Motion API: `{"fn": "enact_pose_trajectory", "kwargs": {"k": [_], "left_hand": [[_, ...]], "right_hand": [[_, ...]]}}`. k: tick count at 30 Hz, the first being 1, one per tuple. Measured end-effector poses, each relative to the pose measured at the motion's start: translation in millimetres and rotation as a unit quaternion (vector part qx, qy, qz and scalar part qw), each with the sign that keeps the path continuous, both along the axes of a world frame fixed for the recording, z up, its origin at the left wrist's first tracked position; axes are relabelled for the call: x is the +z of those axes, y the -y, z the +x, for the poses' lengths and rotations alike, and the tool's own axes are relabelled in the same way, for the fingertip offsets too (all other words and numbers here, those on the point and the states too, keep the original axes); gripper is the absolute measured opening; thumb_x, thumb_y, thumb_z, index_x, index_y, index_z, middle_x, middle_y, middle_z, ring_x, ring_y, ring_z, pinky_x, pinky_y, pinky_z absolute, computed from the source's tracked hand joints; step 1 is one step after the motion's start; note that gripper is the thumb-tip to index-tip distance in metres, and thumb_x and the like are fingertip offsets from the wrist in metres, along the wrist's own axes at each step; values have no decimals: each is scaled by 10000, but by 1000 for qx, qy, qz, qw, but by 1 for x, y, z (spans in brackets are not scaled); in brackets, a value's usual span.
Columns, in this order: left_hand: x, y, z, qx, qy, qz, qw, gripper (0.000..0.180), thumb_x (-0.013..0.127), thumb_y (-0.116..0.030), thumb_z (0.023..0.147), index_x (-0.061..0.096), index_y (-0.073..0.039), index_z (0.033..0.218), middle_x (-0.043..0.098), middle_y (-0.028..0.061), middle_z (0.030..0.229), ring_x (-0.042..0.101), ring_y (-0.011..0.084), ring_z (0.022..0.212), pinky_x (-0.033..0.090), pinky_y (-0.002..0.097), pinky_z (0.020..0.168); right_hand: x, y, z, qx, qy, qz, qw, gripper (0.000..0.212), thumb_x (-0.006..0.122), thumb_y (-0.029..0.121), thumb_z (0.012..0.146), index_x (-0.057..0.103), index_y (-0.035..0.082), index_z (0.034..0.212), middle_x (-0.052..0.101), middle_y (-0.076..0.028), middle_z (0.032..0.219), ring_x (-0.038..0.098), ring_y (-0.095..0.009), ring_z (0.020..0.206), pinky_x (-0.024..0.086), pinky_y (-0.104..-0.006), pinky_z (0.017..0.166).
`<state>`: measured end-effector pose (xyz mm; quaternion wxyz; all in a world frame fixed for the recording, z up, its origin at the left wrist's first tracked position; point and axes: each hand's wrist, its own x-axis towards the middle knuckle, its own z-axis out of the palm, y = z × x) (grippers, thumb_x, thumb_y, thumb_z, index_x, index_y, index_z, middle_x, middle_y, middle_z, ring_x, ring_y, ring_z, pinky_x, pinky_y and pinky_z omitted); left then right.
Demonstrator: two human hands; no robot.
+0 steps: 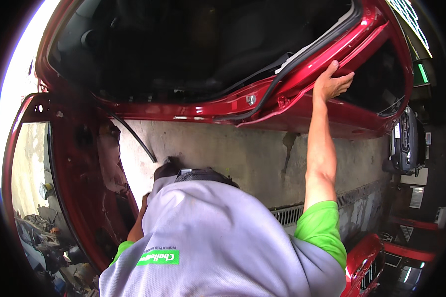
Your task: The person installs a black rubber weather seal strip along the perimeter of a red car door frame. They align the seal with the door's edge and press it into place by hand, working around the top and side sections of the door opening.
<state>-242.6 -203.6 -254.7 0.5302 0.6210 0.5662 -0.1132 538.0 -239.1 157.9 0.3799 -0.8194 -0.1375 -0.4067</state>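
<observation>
My right arm reaches up and away to a red car body point(302, 89). My right hand point(332, 85) rests against the red panel along the edge of the door opening, beside the dark rear side window point(376, 74). Its fingers are spread and hold nothing. A black rubber seal point(275, 89) runs along the opening, just left of that hand. My left forearm point(139, 218) shows at the lower left, next to the open red car door point(79, 168). My own body, in a grey apron point(208, 232), hides the left hand.
A black strip point(134, 137) hangs from the sill to the concrete floor point(223, 143). A floor drain grate point(288, 215) crosses behind. A dark vehicle point(409, 141) stands at the far right, and a red car part point(366, 262) at the lower right. Clutter point(39, 232) lies beyond the door.
</observation>
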Motion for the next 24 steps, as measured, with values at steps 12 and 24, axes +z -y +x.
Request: {"fn": "enact_pose_trajectory", "kwargs": {"k": [12,24], "left_hand": [[-27,-105,-10,189,78,68,977,484,622,-379,1000,653,8,1290,720,112,1057,704,206,818,550,322,685],[-6,19,-18,327,13,30,944,577,588,-413,951,673,90,1222,739,274,1085,719,369,1030,536,413,920]], "right_hand": [[-50,40,-62,43,-101,-174,979,884,784,437,888,410,-71,1507,534,-364,1398,560,-500,1259,431,-516,1124],[-250,48,-122,287,-399,-138,860,715,730,307,974,399,-28,1513,681,-181,1148,662,-235,899,537,-360,829]]}}
